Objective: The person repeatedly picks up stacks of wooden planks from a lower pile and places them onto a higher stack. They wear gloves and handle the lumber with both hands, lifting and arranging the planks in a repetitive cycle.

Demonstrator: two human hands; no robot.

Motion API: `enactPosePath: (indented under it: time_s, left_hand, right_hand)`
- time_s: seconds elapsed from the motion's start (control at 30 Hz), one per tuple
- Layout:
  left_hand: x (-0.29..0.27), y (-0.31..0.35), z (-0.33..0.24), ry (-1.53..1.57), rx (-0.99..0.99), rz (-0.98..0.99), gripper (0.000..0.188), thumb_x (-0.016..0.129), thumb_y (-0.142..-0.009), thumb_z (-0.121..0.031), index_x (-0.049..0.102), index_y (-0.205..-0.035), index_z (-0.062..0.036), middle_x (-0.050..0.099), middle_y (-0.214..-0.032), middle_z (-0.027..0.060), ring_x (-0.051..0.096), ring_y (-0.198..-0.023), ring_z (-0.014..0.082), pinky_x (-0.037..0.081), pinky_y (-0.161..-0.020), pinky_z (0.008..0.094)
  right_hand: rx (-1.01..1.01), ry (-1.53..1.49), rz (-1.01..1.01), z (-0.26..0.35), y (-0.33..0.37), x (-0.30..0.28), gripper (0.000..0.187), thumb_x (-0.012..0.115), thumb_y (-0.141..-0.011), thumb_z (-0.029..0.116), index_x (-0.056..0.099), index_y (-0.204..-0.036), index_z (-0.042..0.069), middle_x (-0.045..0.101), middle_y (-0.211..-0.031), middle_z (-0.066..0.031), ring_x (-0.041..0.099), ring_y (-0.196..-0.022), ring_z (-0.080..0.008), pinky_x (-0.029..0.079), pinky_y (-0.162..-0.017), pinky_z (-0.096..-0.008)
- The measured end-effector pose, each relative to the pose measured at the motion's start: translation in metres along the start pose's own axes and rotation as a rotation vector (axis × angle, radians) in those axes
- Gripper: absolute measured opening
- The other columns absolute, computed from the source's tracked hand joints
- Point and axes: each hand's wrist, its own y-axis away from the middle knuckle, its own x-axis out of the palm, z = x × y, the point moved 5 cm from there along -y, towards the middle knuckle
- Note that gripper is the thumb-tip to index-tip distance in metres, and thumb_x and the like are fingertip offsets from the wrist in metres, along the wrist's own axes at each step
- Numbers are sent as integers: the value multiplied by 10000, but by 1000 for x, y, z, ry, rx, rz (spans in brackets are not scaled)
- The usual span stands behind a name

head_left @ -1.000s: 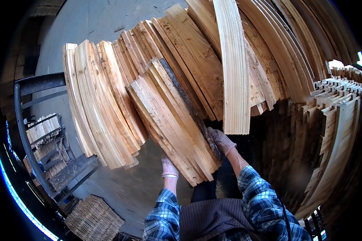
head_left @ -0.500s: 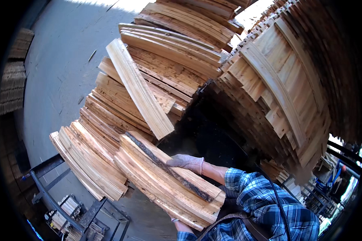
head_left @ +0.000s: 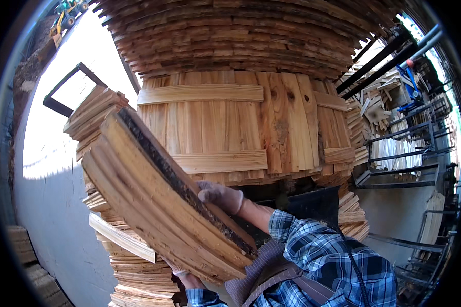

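A thick bundle of wooden boards [head_left: 153, 204] is held up in front of me, slanting from upper left to lower right. A strip of dark bark [head_left: 161, 161] runs along one board's edge. My right hand [head_left: 221, 197], in a light work glove, is closed over the bundle's right side with its fingers at the bark. Low on the other side, my left hand [head_left: 176, 268] holds the bundle from beneath; its fingers are mostly hidden. Beyond the bundle lies a wide stack of boards [head_left: 215, 120], topped with flat planks and a few crosswise slats [head_left: 205, 94].
A tall wall of stacked boards [head_left: 235, 41] rises at the far side. More board piles [head_left: 141, 273] stand on the left, with one pale board [head_left: 120, 236] sticking out. Black metal racks [head_left: 402, 176] stand on the right. A yellow machine [head_left: 61, 23] is far off at upper left.
My view has swung to the right, so the plank-topped stack now lies straight ahead and the row of piles lies at left. The bundle has come along in both hands, raised closer.
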Motion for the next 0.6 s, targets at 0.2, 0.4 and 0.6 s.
enactPosePath:
  time_s: [0.2,0.4,0.6]
  left_hand:
    - [197,-163,-25,-1131,362,120,882,608,-860,-568,243,-1512,-100,412,-1434,181,510,-1207,295,486,-944,457]
    - [379,-141,67,-2223,797,-357,1013,734,-665,-655,316,-1487,-235,421,-1347,230,519,-1108,378,454,-931,443]
    - [403,-137,64,-2210,752,-322,984,741,-693,-603,312,-1487,-211,383,-1384,198,463,-1200,412,433,-956,473]
  right_hand:
    - [-223,10,-702,109,67,-168,423,668,-876,335,616,-1116,-11,645,-995,-49,603,-837,-150,491,-719,-284]
    - [-200,-28,-1063,115,110,-277,606,852,-714,294,612,-1182,-7,631,-1159,-115,609,-1039,-266,502,-929,-366]
    - [-194,175,-1025,118,114,-308,647,859,-716,266,578,-1216,-34,607,-1194,-164,580,-1089,-289,501,-940,-386]
